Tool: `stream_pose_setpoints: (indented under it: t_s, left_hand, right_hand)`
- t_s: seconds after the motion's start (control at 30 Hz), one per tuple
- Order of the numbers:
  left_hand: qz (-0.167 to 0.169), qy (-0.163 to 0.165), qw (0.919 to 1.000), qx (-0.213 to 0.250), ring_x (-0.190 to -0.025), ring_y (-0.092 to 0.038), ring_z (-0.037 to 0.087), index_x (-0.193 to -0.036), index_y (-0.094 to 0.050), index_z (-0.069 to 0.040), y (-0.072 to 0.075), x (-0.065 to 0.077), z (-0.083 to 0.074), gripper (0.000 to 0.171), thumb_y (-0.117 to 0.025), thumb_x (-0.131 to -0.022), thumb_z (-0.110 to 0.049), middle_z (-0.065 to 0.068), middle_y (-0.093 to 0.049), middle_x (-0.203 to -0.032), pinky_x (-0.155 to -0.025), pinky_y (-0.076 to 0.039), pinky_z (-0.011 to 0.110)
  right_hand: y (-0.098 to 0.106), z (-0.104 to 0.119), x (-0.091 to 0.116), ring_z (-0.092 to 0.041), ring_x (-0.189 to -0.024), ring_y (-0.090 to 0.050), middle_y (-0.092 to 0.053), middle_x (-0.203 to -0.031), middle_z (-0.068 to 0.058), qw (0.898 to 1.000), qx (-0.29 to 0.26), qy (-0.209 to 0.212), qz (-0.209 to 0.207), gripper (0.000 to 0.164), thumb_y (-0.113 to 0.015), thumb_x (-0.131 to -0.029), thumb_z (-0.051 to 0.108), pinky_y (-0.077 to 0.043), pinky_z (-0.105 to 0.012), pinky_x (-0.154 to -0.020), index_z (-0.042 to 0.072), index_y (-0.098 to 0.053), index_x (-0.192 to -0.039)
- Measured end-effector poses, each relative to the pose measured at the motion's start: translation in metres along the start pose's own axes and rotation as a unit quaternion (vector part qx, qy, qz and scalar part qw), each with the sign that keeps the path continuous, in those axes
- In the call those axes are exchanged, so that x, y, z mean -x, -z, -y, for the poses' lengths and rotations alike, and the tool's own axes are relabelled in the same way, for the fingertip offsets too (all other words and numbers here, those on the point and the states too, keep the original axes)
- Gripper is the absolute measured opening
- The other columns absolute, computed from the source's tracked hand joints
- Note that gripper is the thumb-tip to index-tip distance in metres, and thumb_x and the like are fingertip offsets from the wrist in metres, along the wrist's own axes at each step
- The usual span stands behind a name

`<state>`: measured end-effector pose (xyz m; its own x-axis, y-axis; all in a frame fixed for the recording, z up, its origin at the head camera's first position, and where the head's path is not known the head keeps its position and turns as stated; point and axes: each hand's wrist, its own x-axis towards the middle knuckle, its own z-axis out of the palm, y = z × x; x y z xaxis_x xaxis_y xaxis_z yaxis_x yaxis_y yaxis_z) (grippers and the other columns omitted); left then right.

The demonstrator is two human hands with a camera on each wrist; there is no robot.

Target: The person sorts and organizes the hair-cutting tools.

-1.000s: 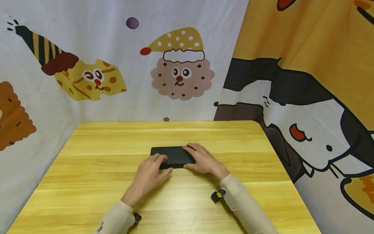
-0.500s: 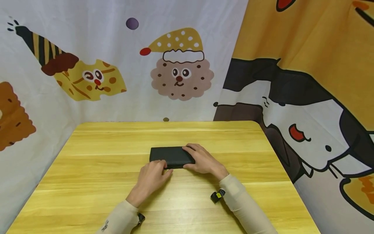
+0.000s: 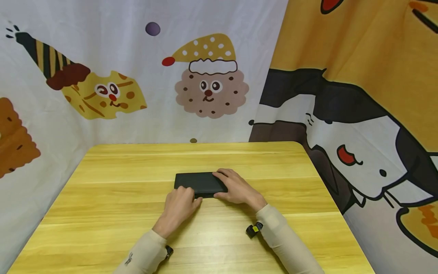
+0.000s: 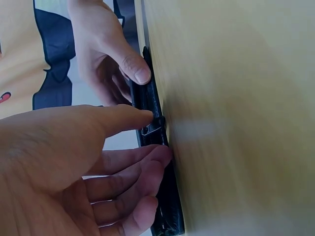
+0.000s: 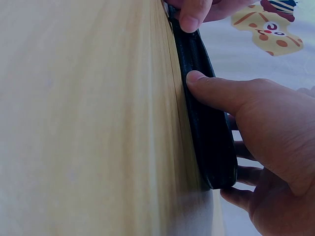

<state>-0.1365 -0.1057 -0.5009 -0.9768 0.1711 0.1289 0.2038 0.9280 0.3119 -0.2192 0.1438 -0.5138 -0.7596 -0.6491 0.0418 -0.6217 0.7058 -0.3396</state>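
Note:
A black zippered wallet (image 3: 202, 182) lies flat on the wooden table, its zip edge facing me. With thumb and bent fingers, my right hand (image 3: 236, 188) grips its right end; the thumb (image 5: 211, 91) rests on the zip edge. My left hand (image 3: 179, 207) is at the near edge left of the middle, fingers curled. In the left wrist view a small zipper pull (image 4: 152, 129) sits between the left thumb (image 4: 130, 118) and index finger. How firmly they pinch it is partly unclear. The dark zip line (image 5: 193, 51) runs between the two thumbs in the right wrist view.
The yellow wood-grain table (image 3: 102, 167) ends at a rounded far edge against a white curtain (image 3: 123, 23) with cartoon figures. An orange curtain (image 3: 359, 45) hangs along the right side. Small black devices (image 3: 253, 229) are worn on both wrists.
My left hand has come off the wallet's top, shifted slightly right and toward me, and curled its fingers at the zip edge. The right hand keeps its grip; the wallet hardly moves.

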Motion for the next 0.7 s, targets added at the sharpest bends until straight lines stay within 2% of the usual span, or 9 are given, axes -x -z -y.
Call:
stream_pose_setpoints:
  t_s: [0.07,0.27,0.47,0.7]
  left_hand:
    - [0.0,0.0,1.0,-0.009,-0.049,-0.036,0.011,-0.058,-0.049,-0.018,-0.0008,-0.0015,-0.0006,0.06,-0.088,-0.1,-0.034,-0.006,-0.034,-0.057,-0.044,-0.026,0.025]
    - [-0.008,-0.012,0.9997,-0.022,-0.051,-0.045,0.015,-0.064,-0.06,-0.014,-0.0011,-0.005,-0.0029,0.047,-0.089,-0.099,-0.026,-0.001,-0.05,-0.058,-0.046,-0.033,0.027]
    - [-0.015,-0.03,0.9994,-0.009,-0.05,-0.044,0.012,-0.059,-0.058,-0.018,-0.0034,-0.0053,-0.0027,0.049,-0.088,-0.098,-0.018,-0.004,-0.051,-0.056,-0.046,-0.032,0.026]
    - [-0.032,-0.042,0.9986,0.01,-0.052,-0.044,0.011,-0.063,-0.069,-0.017,-0.0027,-0.0038,-0.0021,0.038,-0.088,-0.095,-0.012,-0.005,-0.059,-0.059,-0.048,-0.035,0.026]
  right_hand:
    - [-0.0001,0.0003,-0.0002,-0.04,-0.164,-0.047,-0.047,-0.177,-0.016,1.0,0.001,0.0,0.002,0.085,-0.082,-0.104,0.05,-0.046,-0.059,-0.133,0.017,-0.046,-0.174]
    - [-0.0001,0.0008,-0.0004,-0.039,-0.165,-0.046,-0.046,-0.178,-0.016,1.0,-0.001,-0.004,0.004,0.085,-0.081,-0.105,0.05,-0.045,-0.059,-0.134,0.018,-0.044,-0.175]
    - [-0.0021,-0.0003,0.0,-0.04,-0.165,-0.046,-0.046,-0.177,-0.017,1.0,-0.004,-0.002,0.002,0.085,-0.081,-0.105,0.05,-0.045,-0.059,-0.133,0.017,-0.045,-0.174]
    - [-0.0026,-0.0012,-0.0004,-0.04,-0.165,-0.046,-0.047,-0.177,-0.017,1.0,-0.003,0.0,-0.003,0.084,-0.082,-0.104,0.049,-0.045,-0.059,-0.133,0.017,-0.046,-0.173]
